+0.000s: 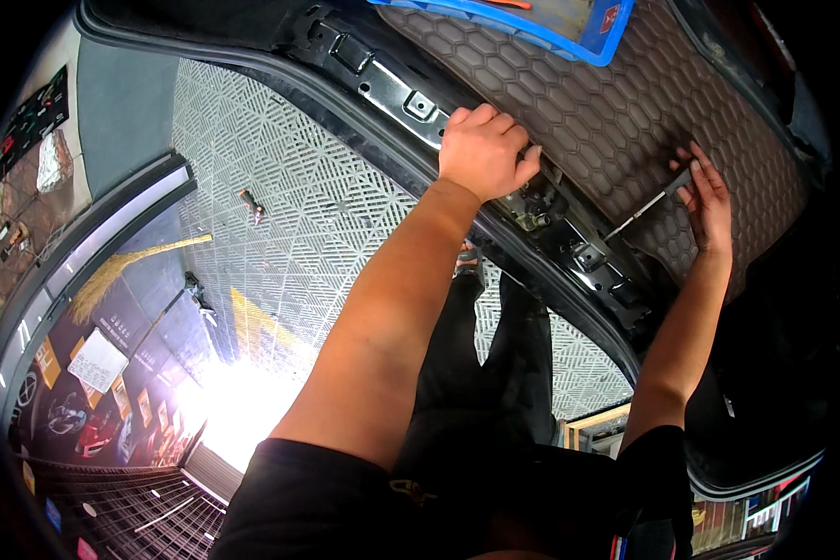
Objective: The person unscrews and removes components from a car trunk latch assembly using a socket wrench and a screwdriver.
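My left hand (483, 149) is curled over the black metal rail (394, 93) at the edge of a car opening, just above an exposed latch mechanism (532, 210); what its fingers grip is hidden. My right hand (705, 201) is closed on a screwdriver (653, 203) with a dark handle, its long shaft angled down-left to the rail's inner edge beside the latch. Behind both hands lies a brown quilted mat (625, 112).
A blue plastic tray (597, 47) sits on the mat at the top. Below the opening are a patterned grid floor (280, 168), a tool (252, 205) lying on it and my legs. A straw broom (112, 275) and a wall display (103, 392) are at left.
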Demonstrator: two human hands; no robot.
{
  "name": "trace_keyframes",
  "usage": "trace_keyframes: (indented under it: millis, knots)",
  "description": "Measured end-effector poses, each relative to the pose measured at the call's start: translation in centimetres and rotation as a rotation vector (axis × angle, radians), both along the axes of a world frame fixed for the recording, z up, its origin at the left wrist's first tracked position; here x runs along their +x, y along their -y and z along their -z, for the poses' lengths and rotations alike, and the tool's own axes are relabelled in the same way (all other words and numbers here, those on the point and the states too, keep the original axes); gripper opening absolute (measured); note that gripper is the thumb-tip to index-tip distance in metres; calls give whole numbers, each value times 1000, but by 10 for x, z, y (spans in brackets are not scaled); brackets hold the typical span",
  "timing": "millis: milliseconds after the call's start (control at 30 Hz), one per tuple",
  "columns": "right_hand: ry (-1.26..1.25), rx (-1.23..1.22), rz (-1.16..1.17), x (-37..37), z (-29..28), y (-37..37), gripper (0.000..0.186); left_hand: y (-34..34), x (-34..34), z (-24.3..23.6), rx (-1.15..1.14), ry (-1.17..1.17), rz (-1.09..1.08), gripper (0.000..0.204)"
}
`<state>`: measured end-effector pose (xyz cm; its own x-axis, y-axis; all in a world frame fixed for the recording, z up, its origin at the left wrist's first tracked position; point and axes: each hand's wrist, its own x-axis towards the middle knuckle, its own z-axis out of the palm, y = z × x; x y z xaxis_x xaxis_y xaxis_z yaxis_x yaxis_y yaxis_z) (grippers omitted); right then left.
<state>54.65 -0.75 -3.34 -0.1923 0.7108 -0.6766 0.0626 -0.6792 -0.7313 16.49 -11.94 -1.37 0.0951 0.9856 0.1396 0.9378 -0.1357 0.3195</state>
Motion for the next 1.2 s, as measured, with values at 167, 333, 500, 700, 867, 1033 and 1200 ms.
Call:
trace_keyframes:
  millis: [167, 333, 500, 700, 867, 1033, 1200]
  knots:
    - [151, 27, -8, -28, -14, 4, 48, 2, -5, -1, -22, -16, -1, 25]
    - [218, 31, -77, -5, -7, -1, 52, 0, 2, 1, -15, 5, 1, 25]
    - [-294, -46, 146, -25, -16, 0, 44, 2, -3, -1, -38, -22, 2, 26]
    - [273, 119, -68, -18, 3, -1, 50, 0, -1, -3, -51, -19, 6, 26]
    - [-121, -19, 106, -12, -3, 1, 48, 2, -2, -1, -28, -28, 3, 26]
    - [320, 66, 1, -18, 7, 2, 48, 0, -1, -2, -26, -20, 6, 26]
    - [-256, -48, 99, -13, -7, -4, 51, 0, -2, -2, -31, 1, 15, 22]
